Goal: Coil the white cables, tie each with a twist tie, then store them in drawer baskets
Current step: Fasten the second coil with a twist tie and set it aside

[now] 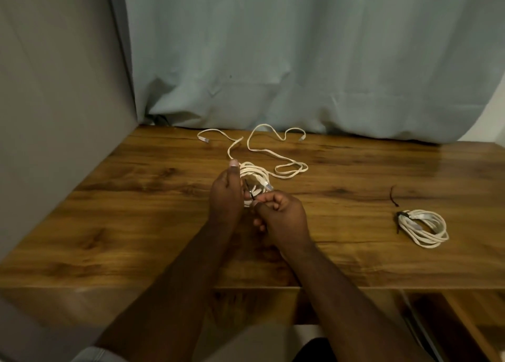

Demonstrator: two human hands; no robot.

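Mid-frame, a coil [254, 177] is gripped by the left hand [226, 194]; a tie [250, 193] looks pinched by the right hand [281, 216]. Loose cable [273, 153] behind, tied coil [422, 227] and spare tie [393, 196] right, on the table [136, 211].

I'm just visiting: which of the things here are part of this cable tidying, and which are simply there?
Part of the job:
coil in hand, held by the left hand
twist tie, pinched by the right hand
loose cable
tied coil
spare tie

Simply there:
wooden table
curtain
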